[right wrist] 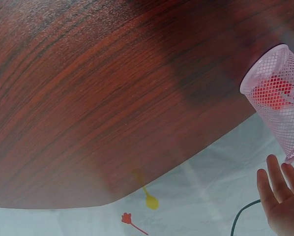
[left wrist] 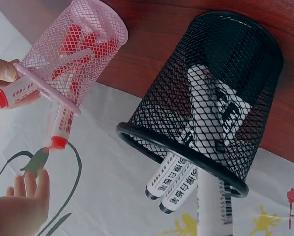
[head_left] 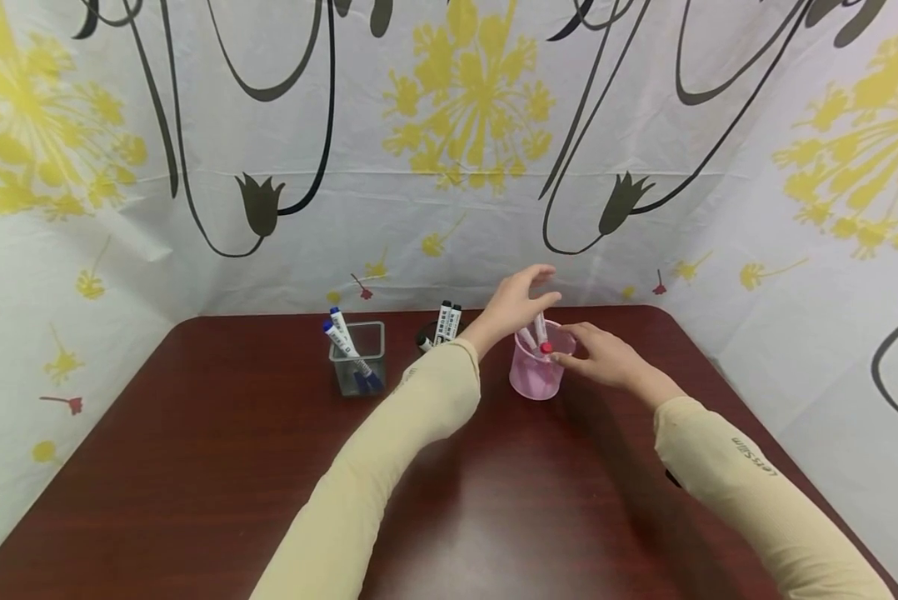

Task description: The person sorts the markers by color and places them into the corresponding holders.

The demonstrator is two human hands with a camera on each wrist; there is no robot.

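Observation:
A pink mesh pen cup stands at the back right with several white markers inside. Their red caps point up out of it. Over the cup is my left hand, thumb and fingers spread, with a marker just below it. At the cup's right side, my right hand has its thumb and fingers apart at the rim. Its fingers look straight in the right wrist view, with the fingertips right at the rim. My left sleeve partly hides a black mesh pen cup.
The black cup holds several black-capped white markers. Left of it, a grey mesh cup contains blue-capped markers. All stand along the back of a dark red wooden table. A white patterned cloth hangs behind.

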